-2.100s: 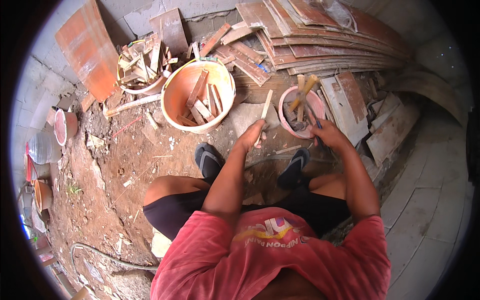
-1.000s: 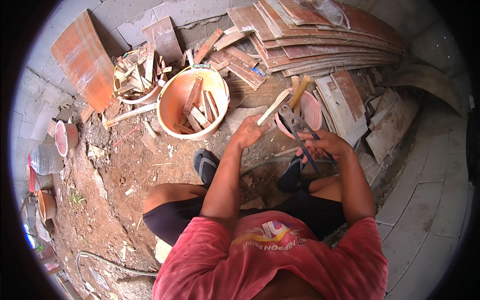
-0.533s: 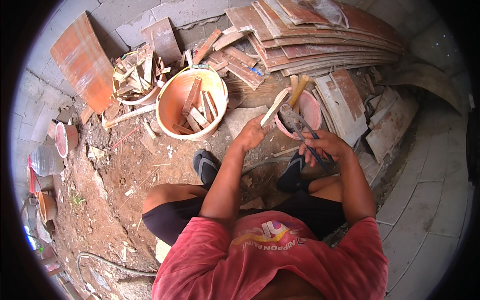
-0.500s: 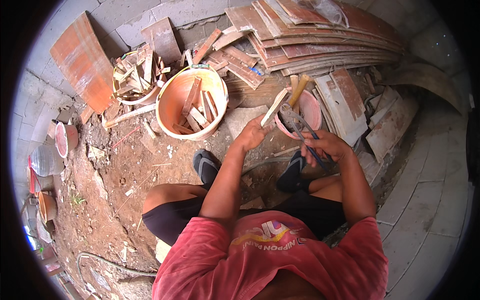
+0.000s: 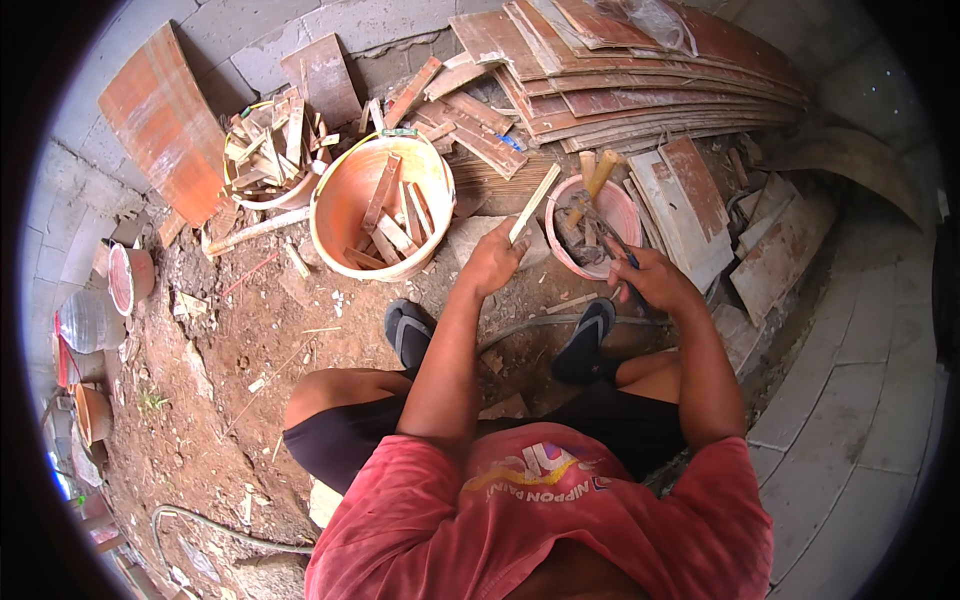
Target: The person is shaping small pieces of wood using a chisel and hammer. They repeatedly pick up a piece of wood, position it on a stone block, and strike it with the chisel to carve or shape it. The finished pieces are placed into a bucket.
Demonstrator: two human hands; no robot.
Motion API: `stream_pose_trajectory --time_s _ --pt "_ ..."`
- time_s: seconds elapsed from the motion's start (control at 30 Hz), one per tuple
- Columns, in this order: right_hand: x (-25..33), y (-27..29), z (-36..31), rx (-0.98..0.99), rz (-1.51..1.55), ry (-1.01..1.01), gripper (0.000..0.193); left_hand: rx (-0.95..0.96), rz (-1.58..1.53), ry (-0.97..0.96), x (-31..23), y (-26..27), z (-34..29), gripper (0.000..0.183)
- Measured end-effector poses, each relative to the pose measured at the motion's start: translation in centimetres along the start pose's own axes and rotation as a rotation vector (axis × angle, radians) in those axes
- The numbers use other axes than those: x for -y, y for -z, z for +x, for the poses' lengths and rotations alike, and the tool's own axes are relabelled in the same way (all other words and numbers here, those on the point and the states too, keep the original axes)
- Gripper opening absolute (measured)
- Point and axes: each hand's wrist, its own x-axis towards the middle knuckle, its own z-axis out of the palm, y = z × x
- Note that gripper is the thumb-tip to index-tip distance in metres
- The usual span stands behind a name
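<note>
My left hand (image 5: 492,264) is closed around the lower end of a narrow wood strip (image 5: 537,202), whose pale free end slants up and to the right. My right hand (image 5: 656,280) grips a pair of pincers (image 5: 606,230) by the blue handles. The metal jaws lie over the small pink bucket (image 5: 631,212); whether they are apart cannot be made out. Wooden tool handles (image 5: 602,172) stick up from that bucket, with dark bits in its bottom. Strip and pincers are apart. Beneath the left hand's strip lies a flat stone slab (image 5: 472,236).
A large bucket (image 5: 322,232) with several wood pieces stands left of my hands, and a fuller bucket of scraps (image 5: 268,150) behind it. Stacked plywood sheets (image 5: 650,85) lie at the back right. A hose (image 5: 535,321) crosses the dirt by my feet.
My left hand has drawn the wood strip left, away from the pincers. My right hand has tilted the pincers, and their jaws have come down over the pink bucket.
</note>
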Motion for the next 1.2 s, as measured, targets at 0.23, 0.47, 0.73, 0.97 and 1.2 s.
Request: stream_pose_trajectory --time_s 0.23,0.47,0.73,0.97,1.2 --pt "-0.1 -0.6 0.3 -0.1 -0.368 0.02 0.046 0.134 0.106 0.012 0.2 0.2 0.3 0.045" --pt "-0.7 -1.6 0.2 -0.247 -0.671 0.149 0.046 0.152 0.142 0.026 -0.2 0.1 -0.1 0.047" --pt "-0.9 0.3 -1.0 -0.454 -0.902 0.082 0.026 0.17 0.275 -0.096 -3.9 -0.6 0.5 0.042" --pt "3.8 3.6 -2.5 -0.601 -0.877 -0.004 0.035 0.182 0.447 -0.292 -10.4 1.2 3.6 0.03" --pt "5.4 5.2 -3.4 -0.506 -0.948 0.182 0.034 0.336 0.659 -0.213 -17.6 7.8 -2.1 0.036"
